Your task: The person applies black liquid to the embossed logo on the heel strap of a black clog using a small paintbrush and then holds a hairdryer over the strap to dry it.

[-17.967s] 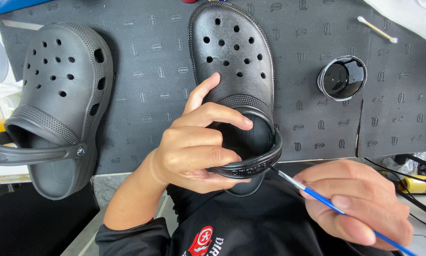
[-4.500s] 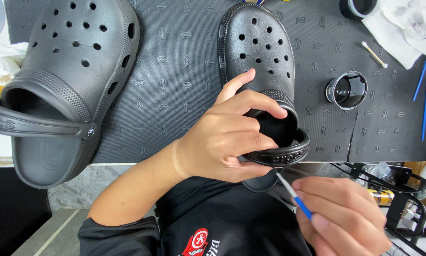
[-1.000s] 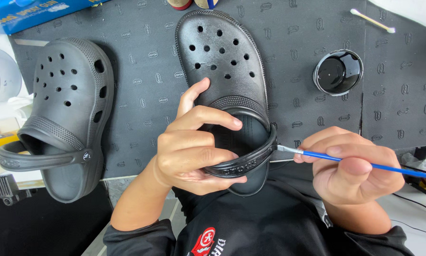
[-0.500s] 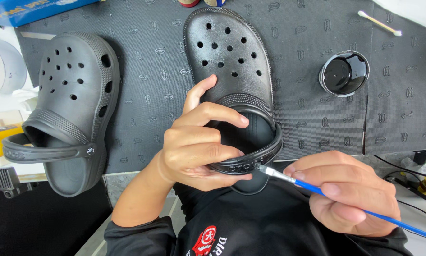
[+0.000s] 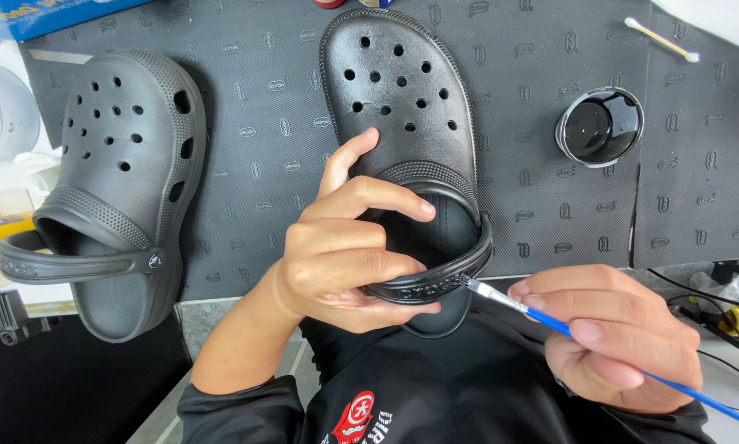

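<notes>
The black clog (image 5: 402,123) lies toe-away on the dark mat (image 5: 534,214) covering the bench, its heel hanging just over the mat's near edge. The left hand (image 5: 349,247) is curled around its heel strap (image 5: 435,284), fingers over the top and thumb beneath, pinching the strap steady. The right hand (image 5: 616,337), just right of the heel, pinches a thin blue-handled brush (image 5: 542,316) whose pale tip touches the strap's outer face. The clog looks light and springy, a soft moulded foam, and the strap likely bends and swivels, so the firm grip belongs right at the strap beside the brush tip. Right of the clog's toe stands a small round cup of black liquid (image 5: 600,126); a second clog (image 5: 114,189) lies well to its left. The brush handle's far end runs out of view, and the raised lettering on the strap is too small to make out.
</notes>
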